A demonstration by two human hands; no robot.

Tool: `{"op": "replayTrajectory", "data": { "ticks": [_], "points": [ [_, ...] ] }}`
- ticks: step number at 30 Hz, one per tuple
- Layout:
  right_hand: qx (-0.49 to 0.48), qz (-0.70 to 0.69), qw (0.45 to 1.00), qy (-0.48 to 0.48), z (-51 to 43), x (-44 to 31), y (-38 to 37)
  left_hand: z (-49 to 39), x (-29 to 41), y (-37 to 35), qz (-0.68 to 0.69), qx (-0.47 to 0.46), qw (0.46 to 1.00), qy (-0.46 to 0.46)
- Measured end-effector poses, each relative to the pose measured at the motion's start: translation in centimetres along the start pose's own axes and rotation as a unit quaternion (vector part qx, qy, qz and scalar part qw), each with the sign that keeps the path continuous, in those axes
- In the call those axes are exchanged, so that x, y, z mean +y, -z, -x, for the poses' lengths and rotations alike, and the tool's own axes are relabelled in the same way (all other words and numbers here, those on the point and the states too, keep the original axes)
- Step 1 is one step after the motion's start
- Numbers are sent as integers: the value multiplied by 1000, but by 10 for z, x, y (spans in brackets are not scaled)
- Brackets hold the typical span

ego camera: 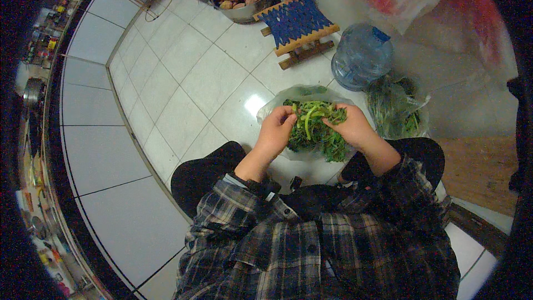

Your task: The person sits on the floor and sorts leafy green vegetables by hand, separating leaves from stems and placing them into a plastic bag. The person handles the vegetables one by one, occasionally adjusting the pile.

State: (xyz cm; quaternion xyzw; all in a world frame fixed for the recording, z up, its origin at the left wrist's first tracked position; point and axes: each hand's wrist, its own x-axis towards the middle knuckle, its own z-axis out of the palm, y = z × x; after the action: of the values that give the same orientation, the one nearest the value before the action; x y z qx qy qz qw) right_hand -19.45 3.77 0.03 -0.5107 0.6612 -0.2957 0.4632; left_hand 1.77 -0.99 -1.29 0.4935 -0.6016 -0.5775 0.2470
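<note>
Between my knees, a clear plastic bag (pixel 272 102) lies spread on the tiled floor with a heap of leafy greens (pixel 297 139) on it. My left hand (pixel 278 127) is at the left of the heap, its thumb and fingers pinched on a green stem. A bunch of green stems and leaves (pixel 310 116) stretches between the hands above the heap. My right hand (pixel 352 125) grips the right part of this bunch, with leaves showing past its fingers.
A second plastic bag of greens (pixel 399 112) lies to the right. Beyond stand a blue water jug (pixel 362 56), a low folding stool (pixel 297 23) with a woven blue seat and a metal basin (pixel 245 12) of sweet potatoes. A white tiled counter side (pixel 91 104) runs along the left.
</note>
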Motion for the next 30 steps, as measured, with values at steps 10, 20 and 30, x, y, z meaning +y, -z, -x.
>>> {"op": "replayTrajectory", "data": {
  "ticks": [10, 20, 30],
  "points": [
    [24, -138, 986, -92, 4, -9, -11, 3, 1, -10, 138, -54, 988, 43],
    [-69, -85, 993, -33, 3, -6, -23, 7, 9, -21, 188, -61, 979, 41],
    [-32, -13, 999, -1, 4, -3, -24, 11, 12, -19, 54, -65, 996, 17]
  ]
}}
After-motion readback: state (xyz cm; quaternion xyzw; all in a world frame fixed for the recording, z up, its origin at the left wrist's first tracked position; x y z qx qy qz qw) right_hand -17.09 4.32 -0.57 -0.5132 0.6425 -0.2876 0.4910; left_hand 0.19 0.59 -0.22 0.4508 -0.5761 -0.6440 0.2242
